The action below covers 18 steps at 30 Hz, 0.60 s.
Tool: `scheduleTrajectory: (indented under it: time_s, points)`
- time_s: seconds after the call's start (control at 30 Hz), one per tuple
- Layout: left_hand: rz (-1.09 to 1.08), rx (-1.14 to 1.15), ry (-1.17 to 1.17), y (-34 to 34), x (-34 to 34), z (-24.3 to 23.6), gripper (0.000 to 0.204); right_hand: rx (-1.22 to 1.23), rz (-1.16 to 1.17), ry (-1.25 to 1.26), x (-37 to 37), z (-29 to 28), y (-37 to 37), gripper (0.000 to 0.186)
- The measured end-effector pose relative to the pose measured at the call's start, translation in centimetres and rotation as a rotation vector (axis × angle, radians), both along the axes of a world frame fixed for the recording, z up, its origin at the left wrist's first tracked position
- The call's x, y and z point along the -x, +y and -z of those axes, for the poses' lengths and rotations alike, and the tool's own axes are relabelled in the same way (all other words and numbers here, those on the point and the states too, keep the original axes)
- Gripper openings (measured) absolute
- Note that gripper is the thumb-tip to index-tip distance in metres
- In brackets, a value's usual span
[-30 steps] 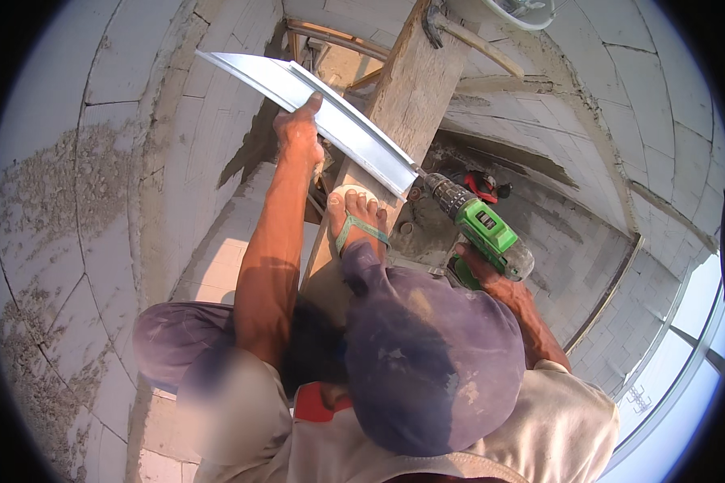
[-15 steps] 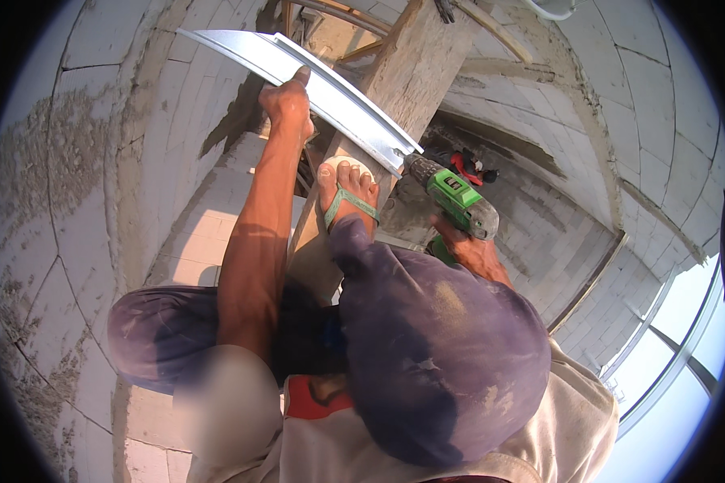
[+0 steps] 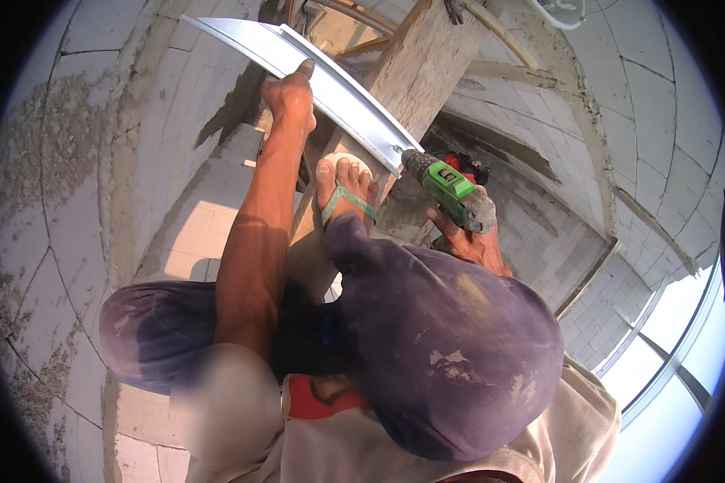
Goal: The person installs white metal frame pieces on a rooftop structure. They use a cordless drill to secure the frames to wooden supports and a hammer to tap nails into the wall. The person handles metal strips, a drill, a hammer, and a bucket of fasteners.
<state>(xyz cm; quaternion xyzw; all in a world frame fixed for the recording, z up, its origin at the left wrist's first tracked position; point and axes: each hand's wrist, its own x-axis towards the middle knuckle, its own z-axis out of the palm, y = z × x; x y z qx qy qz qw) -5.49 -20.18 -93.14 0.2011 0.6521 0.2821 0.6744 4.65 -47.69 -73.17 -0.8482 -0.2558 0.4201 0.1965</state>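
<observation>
A long, shiny metal channel [image 3: 342, 101] lies slantwise across a rough wooden beam [image 3: 427, 60]. My left hand [image 3: 292, 98] grips its near edge, with the thumb on top and the fingers hidden underneath. My right hand [image 3: 471, 245] is closed around the grip of a green cordless drill [image 3: 451, 189]; the handle is mostly hidden. The drill points left, and the tip of its bit meets the channel's face close to the right end. Beside that end, my foot [image 3: 346, 189] in a green-strapped flip-flop rests on the beam.
Grey block walls rise on the left [image 3: 80, 161] and right [image 3: 652, 121]. A red and black object [image 3: 477, 169], its kind unclear, lies beyond the drill. A white looped cable or hose [image 3: 568, 20] shows at the top right. Windows [image 3: 669, 346] stand at the lower right.
The drill has swung slightly, its rear end coming down and left, and its bit now shows against the channel. The left hand keeps its hold on the channel.
</observation>
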Motion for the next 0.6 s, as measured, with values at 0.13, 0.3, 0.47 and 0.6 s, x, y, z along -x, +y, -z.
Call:
scheduleTrajectory:
  time_s: [0.13, 0.3, 0.47, 0.6]
  points:
    - [0.02, 0.044, 0.025, 0.2, 0.0, 0.1, 0.049, -0.036, 0.005, -0.057, 0.3, -0.4, 0.5, 0.051]
    - [0.007, 0.041, 0.03, 0.2, 0.3, 1.5, 0.049, 0.021, 0.061, 0.012, -0.8, 0.0, 0.1, 0.049]
    - [0.019, 0.021, -0.013, 0.2, 0.1, 2.4, 0.042, 0.133, 0.089, -0.006, -1.5, -1.5, 0.9, 0.041]
    - [-0.001, -0.028, -0.03, 0.0, 0.1, 2.2, 0.042, 0.118, 0.123, -0.014, -1.5, -1.8, 1.1, 0.044]
